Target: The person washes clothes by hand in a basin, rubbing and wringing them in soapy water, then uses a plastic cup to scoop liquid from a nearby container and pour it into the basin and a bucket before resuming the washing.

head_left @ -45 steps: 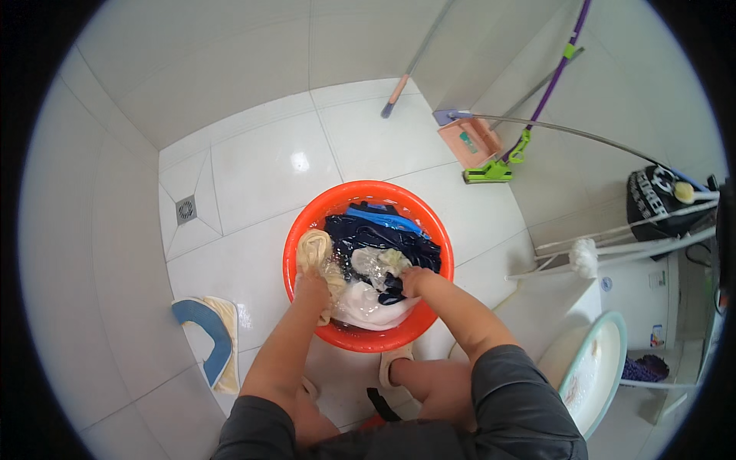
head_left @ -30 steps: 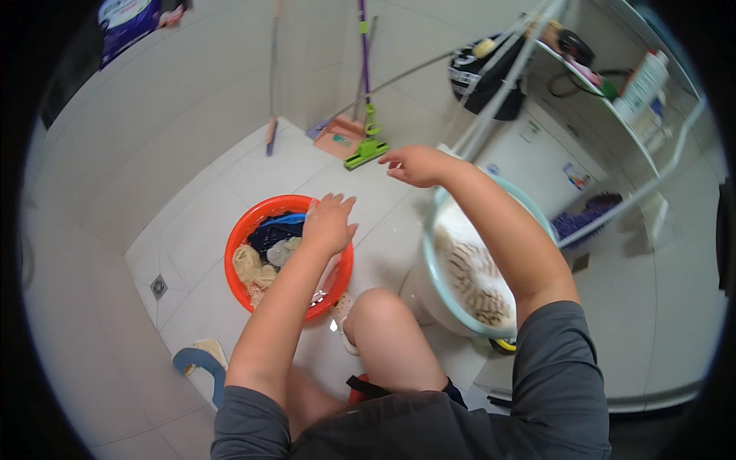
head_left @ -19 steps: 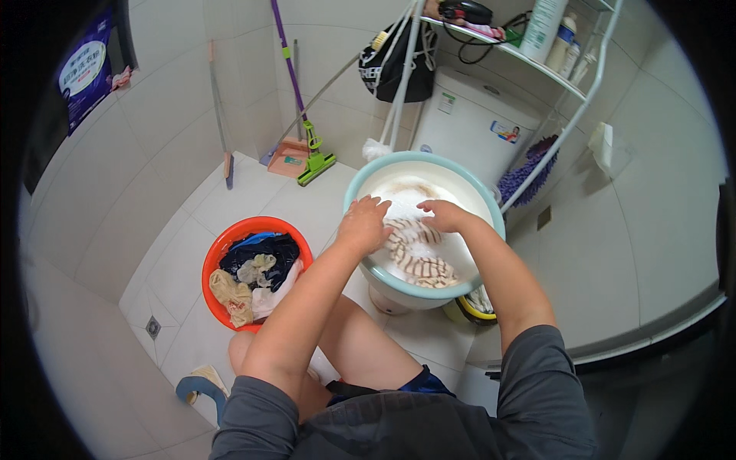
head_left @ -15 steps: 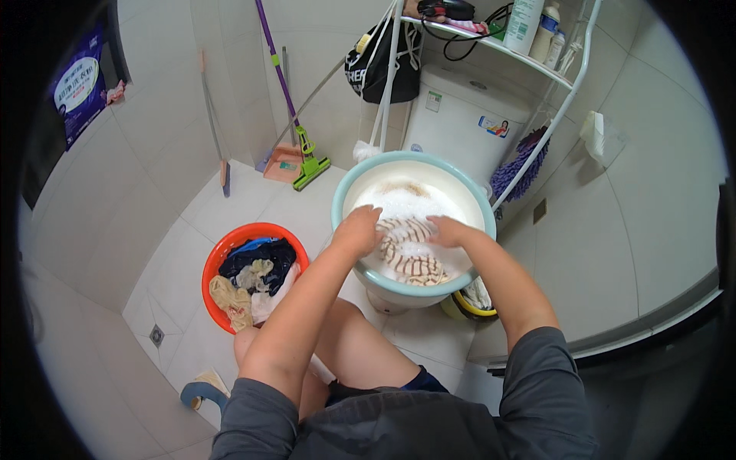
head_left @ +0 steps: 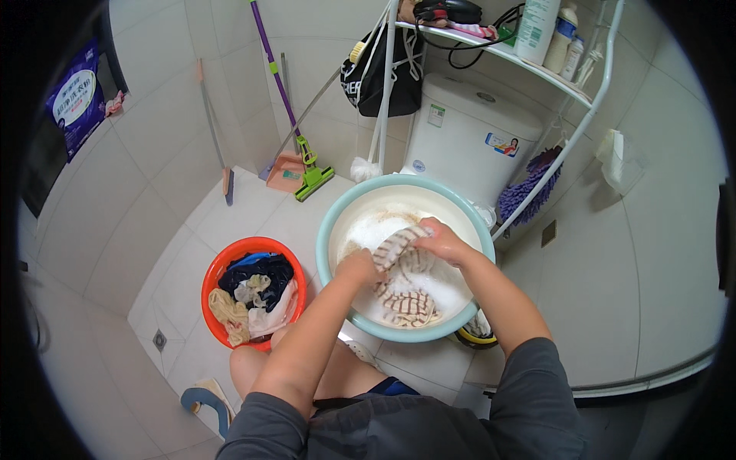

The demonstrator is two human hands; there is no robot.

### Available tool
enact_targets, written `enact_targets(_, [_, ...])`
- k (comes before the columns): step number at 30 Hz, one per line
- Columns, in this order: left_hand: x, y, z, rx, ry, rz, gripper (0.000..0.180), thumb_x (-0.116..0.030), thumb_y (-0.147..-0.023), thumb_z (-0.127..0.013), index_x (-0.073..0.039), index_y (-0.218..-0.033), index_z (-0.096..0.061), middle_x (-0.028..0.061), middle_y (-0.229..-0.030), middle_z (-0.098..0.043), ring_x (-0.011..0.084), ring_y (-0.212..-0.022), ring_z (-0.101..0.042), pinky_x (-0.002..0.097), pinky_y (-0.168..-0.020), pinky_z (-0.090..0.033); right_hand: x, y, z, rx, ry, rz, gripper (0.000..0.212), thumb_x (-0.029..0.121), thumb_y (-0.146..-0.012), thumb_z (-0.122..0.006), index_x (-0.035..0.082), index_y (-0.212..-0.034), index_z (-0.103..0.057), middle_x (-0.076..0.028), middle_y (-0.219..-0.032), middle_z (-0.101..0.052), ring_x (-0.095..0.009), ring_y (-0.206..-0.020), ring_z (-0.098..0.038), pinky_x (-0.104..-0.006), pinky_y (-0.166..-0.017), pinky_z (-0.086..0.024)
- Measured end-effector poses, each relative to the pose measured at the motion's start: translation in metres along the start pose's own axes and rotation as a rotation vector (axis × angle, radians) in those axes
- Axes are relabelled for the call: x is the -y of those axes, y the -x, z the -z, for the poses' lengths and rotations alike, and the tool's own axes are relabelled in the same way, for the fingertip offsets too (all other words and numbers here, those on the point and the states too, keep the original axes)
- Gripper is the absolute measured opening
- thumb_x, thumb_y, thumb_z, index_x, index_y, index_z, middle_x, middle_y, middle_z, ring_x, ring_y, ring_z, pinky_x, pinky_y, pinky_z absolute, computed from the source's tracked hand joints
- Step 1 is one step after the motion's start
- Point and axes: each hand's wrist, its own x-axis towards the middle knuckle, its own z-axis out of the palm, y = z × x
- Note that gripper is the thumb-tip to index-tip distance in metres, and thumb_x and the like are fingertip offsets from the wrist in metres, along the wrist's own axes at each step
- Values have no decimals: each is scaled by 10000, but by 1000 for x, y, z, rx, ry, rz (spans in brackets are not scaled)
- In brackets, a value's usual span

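Observation:
A striped cream-and-brown garment (head_left: 406, 299) lies partly in suds inside a wide light-blue-rimmed basin (head_left: 460, 317). My right hand (head_left: 442, 239) is closed on a raised fold of it, lifted above the foam. On the left side of the basin, my left hand (head_left: 358, 268) grips the same garment lower down, its fingertips partly hidden by the hand itself. Between the two hands the cloth stretches in a slanting band. White foam (head_left: 366, 230) covers much of the water.
An orange-red tub (head_left: 211, 303) of clothes stands on the floor to my left. Behind the basin is a white toilet tank (head_left: 460, 138), with a white rack (head_left: 590, 115) over it. A green-headed mop (head_left: 313, 180) and a dustpan (head_left: 286, 172) lean by the far wall.
My hands, apart above the garment before, have closed on it. The right has lifted a fold out of the foam. The whole view has shifted slightly.

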Motion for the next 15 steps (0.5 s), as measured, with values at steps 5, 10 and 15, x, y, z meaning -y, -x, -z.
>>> enact_targets(5, [-7, -19, -14, -49, 551, 75, 406, -345, -814, -594, -11, -1031, -517, 152, -881, -595, 252, -842, -575, 364, -700, -467, -35, -8, 3, -135, -243, -269, 432, 158, -740, -611, 73, -1135, -458, -141, -1019, -569, -256, -955, -557, -330, -832, -444])
enact_targets(10, [-11, -44, -44, -199, 1129, 280, 316, -340, -865, -538, -57, -992, -477, 80, -845, -546, 207, -773, -529, 370, -640, -452, -29, -8, -8, 69, 586, 147, 564, 202, -735, -611, 90, -1256, -424, -206, -1045, -565, -341, -1003, -547, -347, -871, -431])
enact_targets(15, [-47, -40, -26, -147, 1585, 344, 360, -413, -917, -420, -84, -1065, -420, 79, -940, -551, 222, -835, -554, 396, -715, -476, -42, -29, -40, -95, -51, -332, 332, 305, -810, -565, 38, -1002, -613, -182, -958, -597, -320, -946, -568, -369, -835, -427])
